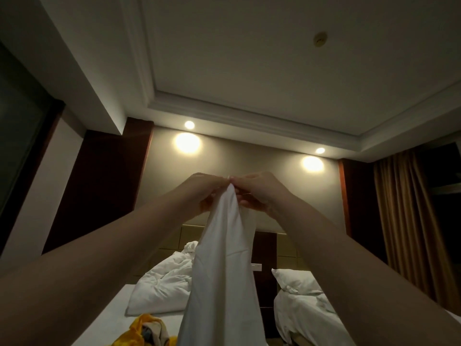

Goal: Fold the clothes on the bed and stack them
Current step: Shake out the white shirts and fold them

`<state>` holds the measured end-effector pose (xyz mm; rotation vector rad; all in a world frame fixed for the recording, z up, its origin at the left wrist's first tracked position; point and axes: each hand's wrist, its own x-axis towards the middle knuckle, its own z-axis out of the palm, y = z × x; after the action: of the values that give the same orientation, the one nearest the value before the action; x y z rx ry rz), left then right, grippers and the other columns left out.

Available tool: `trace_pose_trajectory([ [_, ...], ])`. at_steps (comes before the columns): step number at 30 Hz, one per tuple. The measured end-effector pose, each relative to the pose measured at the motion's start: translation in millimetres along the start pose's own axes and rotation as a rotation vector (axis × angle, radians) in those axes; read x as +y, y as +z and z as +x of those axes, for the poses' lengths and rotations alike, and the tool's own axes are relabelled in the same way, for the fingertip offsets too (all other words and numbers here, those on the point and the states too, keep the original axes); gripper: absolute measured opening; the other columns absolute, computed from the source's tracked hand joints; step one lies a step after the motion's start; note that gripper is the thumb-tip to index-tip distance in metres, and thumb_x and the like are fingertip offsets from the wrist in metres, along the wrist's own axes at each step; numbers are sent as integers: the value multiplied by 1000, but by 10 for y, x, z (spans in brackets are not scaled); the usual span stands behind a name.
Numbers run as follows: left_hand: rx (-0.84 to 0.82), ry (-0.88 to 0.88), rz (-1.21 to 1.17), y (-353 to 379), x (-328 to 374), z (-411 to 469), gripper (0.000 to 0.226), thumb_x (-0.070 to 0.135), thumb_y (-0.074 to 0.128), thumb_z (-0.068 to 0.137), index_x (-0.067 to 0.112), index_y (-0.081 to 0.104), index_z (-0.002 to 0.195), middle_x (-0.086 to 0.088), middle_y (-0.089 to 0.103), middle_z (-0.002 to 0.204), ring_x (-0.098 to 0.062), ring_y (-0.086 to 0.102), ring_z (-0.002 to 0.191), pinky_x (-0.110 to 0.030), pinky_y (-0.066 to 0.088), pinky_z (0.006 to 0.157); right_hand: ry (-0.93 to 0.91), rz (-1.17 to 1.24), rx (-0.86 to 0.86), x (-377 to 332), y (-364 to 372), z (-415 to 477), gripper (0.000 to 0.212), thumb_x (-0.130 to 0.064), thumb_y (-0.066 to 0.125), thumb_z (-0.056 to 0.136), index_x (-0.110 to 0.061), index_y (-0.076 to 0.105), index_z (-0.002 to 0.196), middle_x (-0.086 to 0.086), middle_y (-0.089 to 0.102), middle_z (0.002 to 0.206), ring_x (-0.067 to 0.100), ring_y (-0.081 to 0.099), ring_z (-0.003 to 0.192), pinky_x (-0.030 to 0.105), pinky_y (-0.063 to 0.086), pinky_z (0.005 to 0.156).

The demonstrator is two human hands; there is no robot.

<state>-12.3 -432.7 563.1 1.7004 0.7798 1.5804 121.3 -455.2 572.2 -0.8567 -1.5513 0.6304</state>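
Observation:
A long white garment (222, 270) hangs straight down from both hands, raised high in front of the camera. My left hand (204, 193) and my right hand (257, 193) meet at its top edge, and each pinches the cloth with its fingertips. The garment's lower end runs out of the bottom of the frame. Below it on the bed (109, 318) lies a crumpled yellow garment (147, 332) with other cloth tucked in it.
A rumpled white duvet and pillow (162, 288) lie at the head of the bed. A second bed with a white pillow (296, 280) stands to the right across a narrow gap. Brown curtains (409, 216) hang at far right.

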Motion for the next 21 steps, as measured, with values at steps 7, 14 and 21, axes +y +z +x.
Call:
trace_pose_trajectory([
  [7,-93,-126,-137,-119,-28,38,37,17,61,84,-2,60,115,-13,62,95,-21,59,81,-29,50,75,-135,-271,-36,-7,0,68,15,-19,66,86,-9,69,96,0,62,68,7,58,55,16,46,47],
  [14,-134,-102,-135,-136,14,-24,26,10,57,83,1,62,107,-13,65,96,-22,63,79,-26,52,59,-431,-543,155,19,10,177,34,-42,77,70,-23,55,88,-6,55,91,7,51,82,22,38,61],
  [21,-101,-30,-33,-187,81,-25,28,4,47,83,-3,63,104,-14,64,87,-25,63,75,-27,52,67,-471,-470,-12,20,14,164,25,-37,65,83,-22,53,99,0,56,98,15,53,88,27,43,71],
])
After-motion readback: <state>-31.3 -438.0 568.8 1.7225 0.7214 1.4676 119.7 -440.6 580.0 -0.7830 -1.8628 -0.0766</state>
